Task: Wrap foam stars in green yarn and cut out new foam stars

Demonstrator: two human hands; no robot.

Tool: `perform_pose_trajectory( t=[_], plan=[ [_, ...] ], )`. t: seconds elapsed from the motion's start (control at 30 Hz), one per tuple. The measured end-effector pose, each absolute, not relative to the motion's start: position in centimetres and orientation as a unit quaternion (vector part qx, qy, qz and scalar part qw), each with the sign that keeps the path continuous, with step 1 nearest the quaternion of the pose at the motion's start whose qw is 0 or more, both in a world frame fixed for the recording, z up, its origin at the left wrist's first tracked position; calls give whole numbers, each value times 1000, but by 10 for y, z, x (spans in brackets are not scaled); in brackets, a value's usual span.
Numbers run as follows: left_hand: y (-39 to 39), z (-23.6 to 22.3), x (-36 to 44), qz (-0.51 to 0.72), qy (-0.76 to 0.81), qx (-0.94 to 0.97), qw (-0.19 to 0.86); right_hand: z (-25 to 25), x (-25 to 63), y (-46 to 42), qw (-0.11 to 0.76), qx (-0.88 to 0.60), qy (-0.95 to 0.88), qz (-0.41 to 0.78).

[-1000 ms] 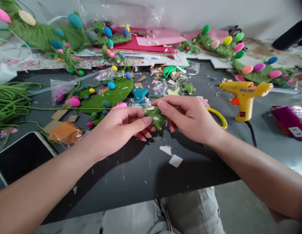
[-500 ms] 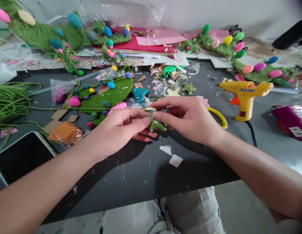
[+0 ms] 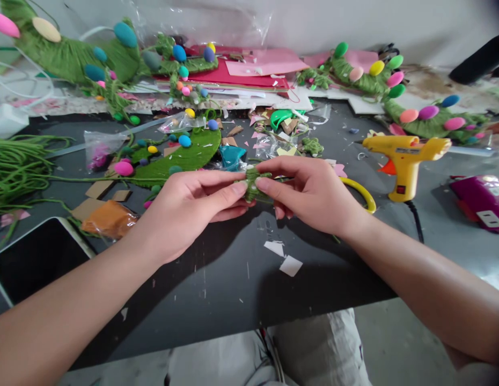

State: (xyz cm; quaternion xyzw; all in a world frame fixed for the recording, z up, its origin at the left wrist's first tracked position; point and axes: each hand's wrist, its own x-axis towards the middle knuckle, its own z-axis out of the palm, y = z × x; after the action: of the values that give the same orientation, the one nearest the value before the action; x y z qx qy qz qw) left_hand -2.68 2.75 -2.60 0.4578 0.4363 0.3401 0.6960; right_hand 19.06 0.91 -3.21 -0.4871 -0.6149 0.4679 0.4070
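A small star wrapped in green yarn [image 3: 251, 181] is pinched between both hands above the dark table [image 3: 217, 300]. My left hand [image 3: 203, 201] grips its left side with thumb and fingers. On the other side, my right hand [image 3: 308, 193] holds it, thumb on the front face. Fingertips cover parts of the star. A strand of green yarn [image 3: 92, 179] runs across the table from a loose heap at the left toward the hands. Just right of my right hand is a yellow scissor-like handle loop [image 3: 364, 193], partly hidden by that hand.
A yellow glue gun [image 3: 406, 161] stands at the right near a purple power strip [image 3: 481, 201]. At left lie a phone [image 3: 40, 260] and an orange bagged bundle [image 3: 108, 217]. Green wrapped crescents with coloured balls [image 3: 84, 59] line the back. White scraps [image 3: 290, 265] lie in front.
The green star has been turned and raised slightly between the fingers. My right fingers have shifted their hold on it; the surroundings look the same.
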Motion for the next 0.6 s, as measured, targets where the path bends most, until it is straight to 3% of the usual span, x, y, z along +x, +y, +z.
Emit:
perform_pose_trajectory(
  t=[0.6],
  plan=[
    [30,-29,-31,277,438,490,700,-20,196,7,376,-492,-701,354]
  ],
)
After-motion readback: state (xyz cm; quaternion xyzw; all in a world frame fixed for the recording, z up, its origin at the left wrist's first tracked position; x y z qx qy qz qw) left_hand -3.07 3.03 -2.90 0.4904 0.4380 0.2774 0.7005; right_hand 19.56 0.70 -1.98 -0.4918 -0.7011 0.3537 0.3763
